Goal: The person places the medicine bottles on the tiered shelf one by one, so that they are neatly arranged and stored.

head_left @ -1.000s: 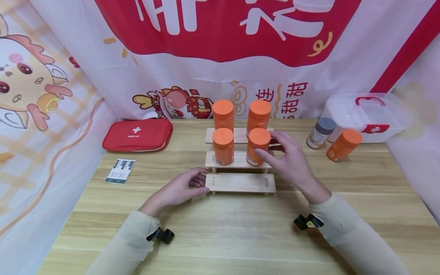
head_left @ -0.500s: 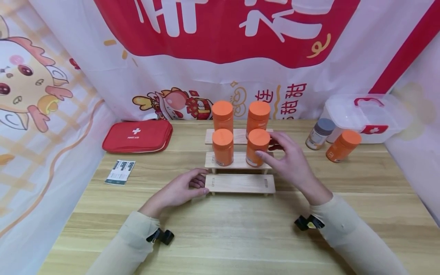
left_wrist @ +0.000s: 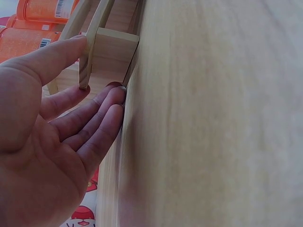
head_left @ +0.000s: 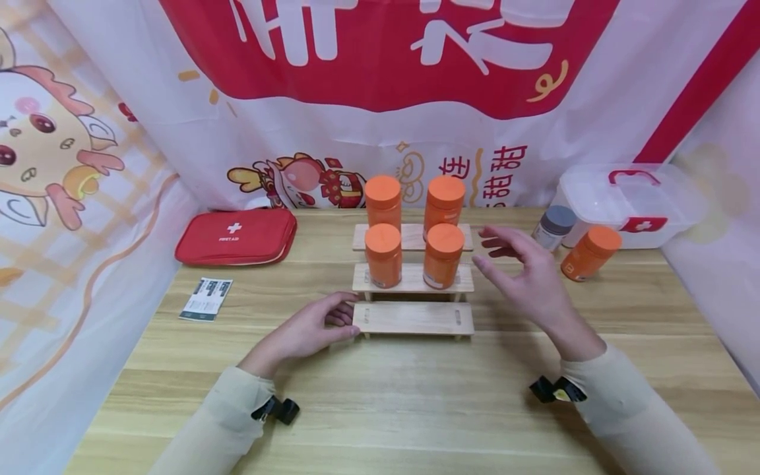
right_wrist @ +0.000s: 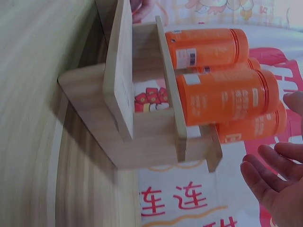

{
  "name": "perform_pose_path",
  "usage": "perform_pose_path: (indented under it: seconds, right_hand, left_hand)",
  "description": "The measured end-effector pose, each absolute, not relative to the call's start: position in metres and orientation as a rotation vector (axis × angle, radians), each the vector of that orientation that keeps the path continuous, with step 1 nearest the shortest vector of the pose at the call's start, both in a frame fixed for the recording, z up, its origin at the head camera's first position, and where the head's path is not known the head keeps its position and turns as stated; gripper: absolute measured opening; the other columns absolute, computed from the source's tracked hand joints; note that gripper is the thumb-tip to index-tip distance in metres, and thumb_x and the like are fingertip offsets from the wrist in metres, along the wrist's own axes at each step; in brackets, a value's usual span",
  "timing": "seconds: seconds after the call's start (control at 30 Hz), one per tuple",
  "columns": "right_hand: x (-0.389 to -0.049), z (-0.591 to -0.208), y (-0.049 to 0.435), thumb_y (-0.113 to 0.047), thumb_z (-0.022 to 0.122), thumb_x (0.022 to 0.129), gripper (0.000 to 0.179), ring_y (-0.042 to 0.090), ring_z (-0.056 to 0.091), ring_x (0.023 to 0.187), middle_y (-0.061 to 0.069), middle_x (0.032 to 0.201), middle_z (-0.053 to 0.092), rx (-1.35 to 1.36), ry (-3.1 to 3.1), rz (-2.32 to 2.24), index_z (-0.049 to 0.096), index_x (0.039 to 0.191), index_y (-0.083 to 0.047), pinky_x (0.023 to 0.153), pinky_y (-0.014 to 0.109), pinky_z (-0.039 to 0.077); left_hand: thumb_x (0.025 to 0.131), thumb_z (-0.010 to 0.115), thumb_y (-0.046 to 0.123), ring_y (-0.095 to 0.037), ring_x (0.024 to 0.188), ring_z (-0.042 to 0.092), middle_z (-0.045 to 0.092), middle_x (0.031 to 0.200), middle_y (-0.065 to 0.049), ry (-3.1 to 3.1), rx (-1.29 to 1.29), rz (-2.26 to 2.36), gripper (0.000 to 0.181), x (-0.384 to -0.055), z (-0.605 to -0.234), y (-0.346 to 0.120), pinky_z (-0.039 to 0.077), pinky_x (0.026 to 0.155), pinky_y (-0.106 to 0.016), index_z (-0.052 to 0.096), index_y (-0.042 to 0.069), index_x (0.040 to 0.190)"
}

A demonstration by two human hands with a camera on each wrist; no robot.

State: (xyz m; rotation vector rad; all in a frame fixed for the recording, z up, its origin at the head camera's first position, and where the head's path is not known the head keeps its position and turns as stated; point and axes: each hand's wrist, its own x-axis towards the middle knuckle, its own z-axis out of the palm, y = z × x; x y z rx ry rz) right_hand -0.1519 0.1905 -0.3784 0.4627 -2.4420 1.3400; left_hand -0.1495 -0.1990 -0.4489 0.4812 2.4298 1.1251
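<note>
A three-step wooden stand [head_left: 412, 318] rises away from me at the middle of the table. Two orange bottles [head_left: 383, 256] with orange lids stand on its middle step, and two more orange bottles [head_left: 443, 201] stand on the top step. My left hand [head_left: 311, 324] pinches the left end of the lowest step; in the left wrist view its thumb and index finger [left_wrist: 64, 100] lie on either side of the board. Right of the stand, my right hand [head_left: 534, 280] hangs in the air, fingers spread and holding nothing, apart from the bottles in the right wrist view.
Beyond my right hand are a grey-lidded bottle [head_left: 553, 227], a tilted orange bottle [head_left: 590, 253] and a clear first-aid box [head_left: 629, 204]. A red first-aid pouch [head_left: 236, 236] and a printed card [head_left: 206, 299] lie at left. A printed cloth [head_left: 332, 125] hangs behind the table.
My right hand has let go of the right-hand bottle on the middle step and moved away to the right. My left hand stays at the lowest step.
</note>
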Motion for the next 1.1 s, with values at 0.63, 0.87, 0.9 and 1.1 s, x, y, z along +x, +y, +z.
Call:
perform_pose_path:
  seconds: [0.63, 0.87, 0.9, 1.1]
  right_hand:
    - [-0.140, -0.390, 0.250, -0.007, 0.073, 0.102, 0.039, -0.003, 0.065, 0.111, 0.017, 0.132, 0.072, 0.296, -2.360, 1.295, 0.068, 0.141, -0.006, 0.095, 0.003, 0.049]
    - [-0.132, -0.400, 0.284, -0.015, 0.072, 0.104, 0.041, -0.009, 0.060, 0.110, 0.000, 0.129, 0.069, 0.142, -2.441, 1.229, 0.065, 0.144, -0.004, 0.096, -0.001, 0.044]
    - [-0.131, -0.402, 0.289, -0.017, 0.072, 0.105, 0.042, -0.010, 0.060, 0.110, -0.005, 0.128, 0.068, 0.115, -2.457, 1.225, 0.065, 0.145, -0.004, 0.096, -0.001, 0.043]
    - [-0.128, -0.412, 0.316, -0.019, 0.071, 0.105, 0.044, -0.014, 0.059, 0.108, -0.029, 0.121, 0.064, 0.004, -2.455, 1.242, 0.064, 0.145, 0.000, 0.092, -0.002, 0.043]
  left_hand:
    - [0.100, 0.079, 0.029, -0.019, 0.118, 0.068, 0.071, 0.127, -0.004, 2.426, 0.460, 1.134, 0.060, -0.148, -0.449, -0.199, 0.057, 0.108, -0.045, 0.055, 0.011, 0.152]
    - [0.101, 0.079, 0.030, -0.019, 0.118, 0.068, 0.071, 0.128, -0.004, 2.426, 0.463, 1.126, 0.060, -0.149, -0.447, -0.197, 0.057, 0.108, -0.045, 0.055, 0.011, 0.152]
    - [0.101, 0.079, 0.031, -0.020, 0.118, 0.068, 0.071, 0.128, -0.004, 2.424, 0.460, 1.126, 0.061, -0.149, -0.447, -0.197, 0.057, 0.108, -0.045, 0.055, 0.011, 0.153]
    - [0.101, 0.078, 0.031, -0.021, 0.118, 0.068, 0.071, 0.128, -0.007, 2.428, 0.477, 1.123, 0.061, -0.149, -0.448, -0.199, 0.057, 0.108, -0.047, 0.054, 0.008, 0.152]
